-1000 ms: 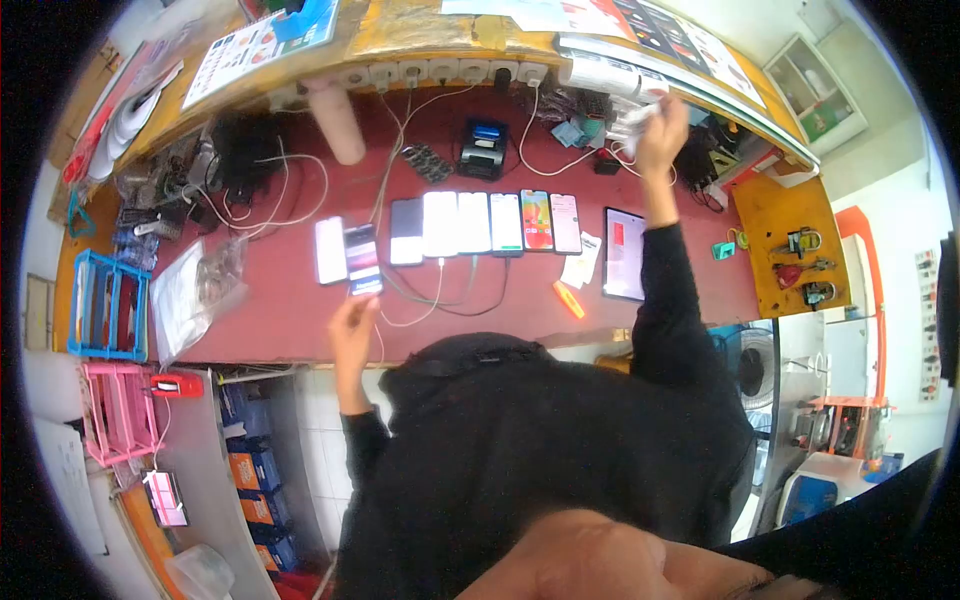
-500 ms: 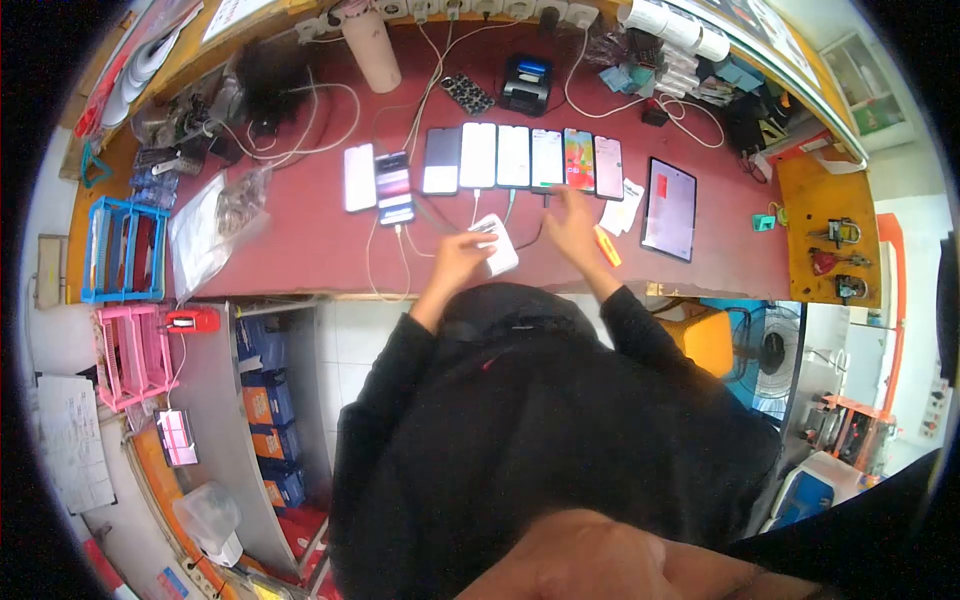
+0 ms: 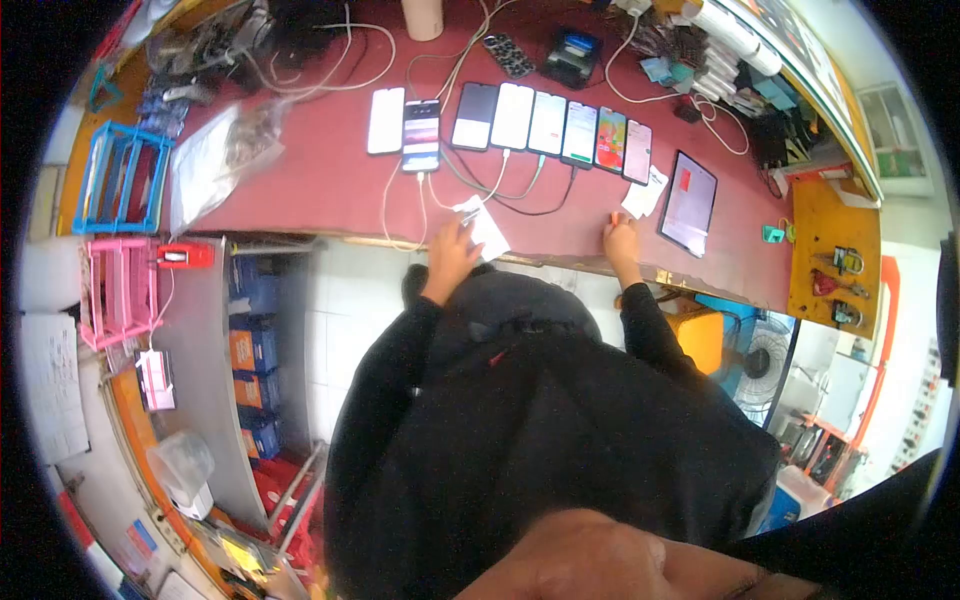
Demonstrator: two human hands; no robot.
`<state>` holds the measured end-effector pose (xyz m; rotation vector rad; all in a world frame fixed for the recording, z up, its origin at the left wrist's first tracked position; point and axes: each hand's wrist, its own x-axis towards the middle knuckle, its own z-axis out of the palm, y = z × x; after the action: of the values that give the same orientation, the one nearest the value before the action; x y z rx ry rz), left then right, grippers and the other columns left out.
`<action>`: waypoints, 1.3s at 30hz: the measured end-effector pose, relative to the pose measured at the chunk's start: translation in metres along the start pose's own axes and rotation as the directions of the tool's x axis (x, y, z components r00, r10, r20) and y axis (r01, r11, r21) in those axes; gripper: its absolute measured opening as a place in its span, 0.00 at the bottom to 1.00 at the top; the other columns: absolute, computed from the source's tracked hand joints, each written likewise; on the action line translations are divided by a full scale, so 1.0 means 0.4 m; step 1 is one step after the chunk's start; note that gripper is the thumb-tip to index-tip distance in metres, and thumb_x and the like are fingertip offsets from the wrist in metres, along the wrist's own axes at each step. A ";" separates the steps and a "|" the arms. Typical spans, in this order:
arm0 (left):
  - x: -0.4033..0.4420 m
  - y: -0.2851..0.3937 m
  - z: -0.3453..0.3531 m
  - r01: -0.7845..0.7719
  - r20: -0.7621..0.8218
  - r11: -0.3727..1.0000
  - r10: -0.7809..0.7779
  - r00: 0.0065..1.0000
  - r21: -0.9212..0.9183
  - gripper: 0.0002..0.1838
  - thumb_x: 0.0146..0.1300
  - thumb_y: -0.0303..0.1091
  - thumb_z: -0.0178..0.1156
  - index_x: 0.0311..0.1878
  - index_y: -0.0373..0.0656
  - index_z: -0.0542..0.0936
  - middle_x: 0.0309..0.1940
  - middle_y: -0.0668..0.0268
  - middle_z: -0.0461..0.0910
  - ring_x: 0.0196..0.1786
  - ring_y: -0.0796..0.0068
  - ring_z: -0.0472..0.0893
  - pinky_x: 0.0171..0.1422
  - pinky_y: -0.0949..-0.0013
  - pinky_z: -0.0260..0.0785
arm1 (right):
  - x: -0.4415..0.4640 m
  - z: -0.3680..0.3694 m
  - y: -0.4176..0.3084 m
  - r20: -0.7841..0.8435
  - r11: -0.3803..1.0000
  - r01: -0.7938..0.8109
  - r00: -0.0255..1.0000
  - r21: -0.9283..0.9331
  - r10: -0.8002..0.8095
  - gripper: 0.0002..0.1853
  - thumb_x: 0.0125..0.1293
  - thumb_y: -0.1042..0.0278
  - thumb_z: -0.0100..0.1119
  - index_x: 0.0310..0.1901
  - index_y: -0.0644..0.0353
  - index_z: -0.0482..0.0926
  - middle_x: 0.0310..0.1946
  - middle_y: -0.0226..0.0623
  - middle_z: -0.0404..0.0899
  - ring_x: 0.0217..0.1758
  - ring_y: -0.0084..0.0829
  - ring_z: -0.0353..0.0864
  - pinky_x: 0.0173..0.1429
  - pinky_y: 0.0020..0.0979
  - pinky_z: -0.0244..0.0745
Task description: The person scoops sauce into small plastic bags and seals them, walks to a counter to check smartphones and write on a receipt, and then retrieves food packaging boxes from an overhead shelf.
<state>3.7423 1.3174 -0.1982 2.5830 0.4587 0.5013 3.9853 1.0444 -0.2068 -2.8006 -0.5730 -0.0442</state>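
Observation:
My left hand [image 3: 454, 256] has its fingers curled over the left side of a white notepad [image 3: 490, 238] at the desk's front edge. A small greyish thing shows by its fingertips, too blurred to name. My right hand [image 3: 622, 238] is closed in a fist farther right, with the orange end of a marker [image 3: 616, 216] showing at its top; the rest of the marker is hidden. Beyond my hands stands a row of lit phones, among them a white-screened phone [image 3: 512, 116] and a phone with a colourful screen [image 3: 610, 138]. Cables run from several of them.
A tablet [image 3: 687, 203] lies to the right, beside white paper slips [image 3: 646, 193]. To the left are a plastic bag [image 3: 215, 165] and a blue rack [image 3: 122, 180]. A black device [image 3: 572, 58] and a pale bottle [image 3: 424, 18] stand at the back.
My right hand has drawn back from the phone row and closed on the orange marker. The notepad has shifted toward me and left with my left hand. The camera view has moved too.

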 end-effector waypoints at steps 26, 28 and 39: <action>-0.039 0.056 0.015 0.279 -0.097 0.957 -0.271 0.958 0.076 0.44 0.47 0.55 0.69 0.65 0.45 0.67 0.61 0.64 0.65 0.62 0.64 0.66 0.57 0.50 0.55 | -0.072 0.027 -0.474 0.509 0.866 0.013 0.804 0.500 -0.307 0.20 0.54 0.62 0.70 0.44 0.64 0.78 0.28 0.45 0.83 0.29 0.34 0.83 0.34 0.35 0.75; -0.038 0.060 0.016 0.295 -0.081 0.953 -0.289 0.954 0.075 0.44 0.45 0.55 0.69 0.65 0.45 0.67 0.61 0.65 0.66 0.61 0.65 0.66 0.56 0.51 0.55 | -0.095 0.004 -0.495 0.463 0.869 0.043 0.833 0.493 -0.303 0.18 0.53 0.61 0.72 0.40 0.63 0.81 0.25 0.41 0.83 0.25 0.28 0.83 0.30 0.31 0.75; -0.035 0.057 0.016 0.297 -0.063 0.944 -0.291 0.955 0.143 0.46 0.42 0.55 0.71 0.64 0.46 0.68 0.60 0.66 0.66 0.57 0.67 0.67 0.52 0.56 0.56 | -0.107 0.058 -0.478 0.257 0.825 0.217 0.882 0.522 -0.395 0.12 0.51 0.65 0.71 0.36 0.61 0.84 0.27 0.39 0.85 0.28 0.30 0.85 0.35 0.31 0.77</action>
<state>3.7379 1.2902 -0.1957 2.5844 0.9133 0.4286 3.8710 1.2032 -0.1816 -2.2076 -0.9746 0.4866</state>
